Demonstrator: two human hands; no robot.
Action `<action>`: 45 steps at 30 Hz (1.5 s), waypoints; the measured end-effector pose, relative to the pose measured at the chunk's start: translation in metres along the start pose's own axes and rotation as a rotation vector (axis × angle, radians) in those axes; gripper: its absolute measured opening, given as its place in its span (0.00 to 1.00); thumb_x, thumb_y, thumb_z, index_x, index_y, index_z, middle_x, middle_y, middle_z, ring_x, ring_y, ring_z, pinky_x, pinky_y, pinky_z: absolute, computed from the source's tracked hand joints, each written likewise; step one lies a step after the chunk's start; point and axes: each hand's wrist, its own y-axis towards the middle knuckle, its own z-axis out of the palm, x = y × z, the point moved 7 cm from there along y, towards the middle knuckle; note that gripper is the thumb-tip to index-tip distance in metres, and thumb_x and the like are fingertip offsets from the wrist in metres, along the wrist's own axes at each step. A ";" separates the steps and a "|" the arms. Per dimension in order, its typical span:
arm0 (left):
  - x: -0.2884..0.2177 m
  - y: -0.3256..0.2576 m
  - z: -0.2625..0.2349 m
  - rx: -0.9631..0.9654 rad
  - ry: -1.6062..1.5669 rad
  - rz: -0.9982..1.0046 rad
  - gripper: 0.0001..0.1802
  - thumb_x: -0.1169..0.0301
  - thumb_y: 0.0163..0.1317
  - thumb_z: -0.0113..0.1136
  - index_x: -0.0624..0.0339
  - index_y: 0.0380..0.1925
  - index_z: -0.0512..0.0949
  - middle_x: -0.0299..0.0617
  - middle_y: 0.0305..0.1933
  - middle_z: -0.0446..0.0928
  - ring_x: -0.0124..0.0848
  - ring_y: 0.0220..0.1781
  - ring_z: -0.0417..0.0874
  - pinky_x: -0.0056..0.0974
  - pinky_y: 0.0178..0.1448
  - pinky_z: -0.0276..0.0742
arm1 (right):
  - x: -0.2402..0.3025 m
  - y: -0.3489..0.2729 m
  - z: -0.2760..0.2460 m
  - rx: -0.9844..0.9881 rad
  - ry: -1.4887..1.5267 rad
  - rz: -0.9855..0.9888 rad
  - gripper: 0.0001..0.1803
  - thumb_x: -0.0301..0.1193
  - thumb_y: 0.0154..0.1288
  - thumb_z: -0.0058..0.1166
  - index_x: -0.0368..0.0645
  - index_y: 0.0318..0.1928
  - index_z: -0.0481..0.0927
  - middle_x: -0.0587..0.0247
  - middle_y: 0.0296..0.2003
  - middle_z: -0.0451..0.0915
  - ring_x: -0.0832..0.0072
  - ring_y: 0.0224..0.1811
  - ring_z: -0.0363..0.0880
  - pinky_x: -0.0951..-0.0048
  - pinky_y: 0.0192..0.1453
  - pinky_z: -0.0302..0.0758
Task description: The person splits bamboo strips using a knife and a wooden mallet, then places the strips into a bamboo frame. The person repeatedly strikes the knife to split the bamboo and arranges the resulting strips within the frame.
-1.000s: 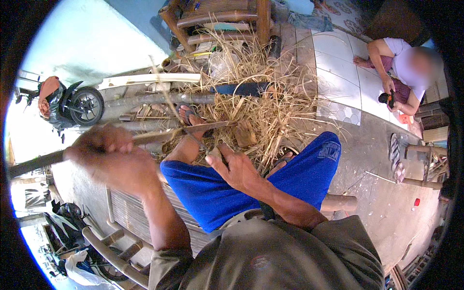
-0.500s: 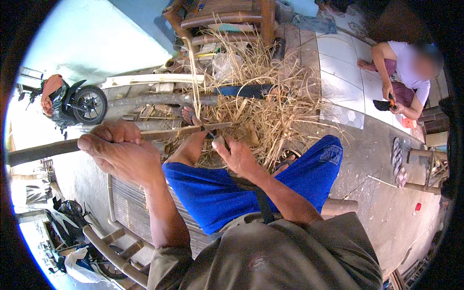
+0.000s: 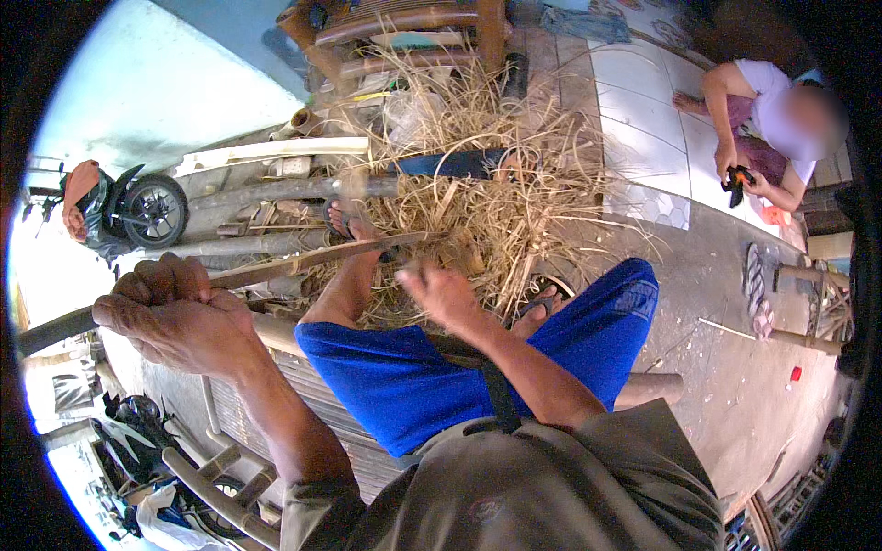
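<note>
The left hand is at the left of the frame. Its fingers are curled tight around a long brown strip. The strip starts dark at the left edge, goes through the fist, and slants up a little to the middle of the frame. Its thin end is over a big messy pile of curly shavings.

The right hand is near the middle, just below that thin end. Its fingers are blurry, so I can't tell if it is holding something. A dark bar shows beside the right forearm, above the shirt.

The person has blue shorts on, with knees wide apart. One foot is left of the pile, and the other foot is at its lower right side. A flat dark blue thing lies on the shavings. A pale board and some poles are left of the pile.

A bamboo chair is at the top, and a motorbike is at the upper left. At the upper right, another person sits by white tiles, holding a black and orange thing in two hands. A small red thing is on the floor at the right.
</note>
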 end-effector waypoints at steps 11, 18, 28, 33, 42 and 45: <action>0.100 -0.019 0.027 -0.165 -0.552 -0.936 0.24 0.51 0.77 0.41 0.48 0.22 0.57 0.29 0.15 0.53 0.21 0.14 0.49 0.29 0.16 0.46 | -0.080 0.036 0.037 0.042 -0.066 0.257 0.32 0.58 0.73 0.43 0.38 0.44 0.79 0.47 0.24 0.82 0.52 0.26 0.82 0.51 0.31 0.78; 0.155 -0.028 0.033 -0.129 -0.439 -0.897 0.23 0.50 0.77 0.42 0.49 0.23 0.59 0.29 0.18 0.56 0.22 0.16 0.50 0.29 0.18 0.46 | -0.102 0.050 0.073 -0.039 -0.016 -0.315 0.25 0.51 0.71 0.51 0.39 0.48 0.79 0.41 0.27 0.82 0.48 0.30 0.83 0.47 0.37 0.80; 0.196 -0.041 0.036 -0.173 -0.548 -0.981 0.23 0.52 0.77 0.45 0.48 0.23 0.58 0.30 0.18 0.54 0.22 0.16 0.49 0.30 0.17 0.46 | -0.199 0.046 0.065 -0.018 -0.294 0.042 0.29 0.51 0.71 0.50 0.36 0.55 0.73 0.41 0.33 0.82 0.45 0.35 0.83 0.49 0.39 0.79; 0.201 -0.048 0.038 -0.235 -0.604 -1.102 0.23 0.51 0.77 0.43 0.49 0.23 0.58 0.30 0.17 0.54 0.21 0.16 0.50 0.30 0.16 0.46 | -0.267 0.032 0.071 0.109 -0.126 0.297 0.33 0.55 0.73 0.46 0.36 0.58 0.72 0.42 0.35 0.83 0.45 0.38 0.83 0.48 0.44 0.78; 0.170 -0.048 0.018 -0.237 -0.569 -1.068 0.28 0.43 0.76 0.40 0.49 0.23 0.60 0.29 0.17 0.52 0.21 0.15 0.49 0.29 0.17 0.46 | -0.141 0.050 0.036 0.147 -0.285 0.219 0.36 0.63 0.71 0.41 0.39 0.45 0.80 0.48 0.23 0.81 0.51 0.27 0.83 0.51 0.35 0.78; 0.138 -0.042 0.013 -0.198 -0.738 -1.018 0.28 0.44 0.76 0.39 0.49 0.22 0.59 0.28 0.17 0.52 0.20 0.15 0.48 0.27 0.16 0.45 | -0.002 0.012 0.031 0.159 0.004 -0.020 0.31 0.59 0.71 0.46 0.42 0.48 0.79 0.46 0.27 0.82 0.49 0.32 0.84 0.50 0.36 0.80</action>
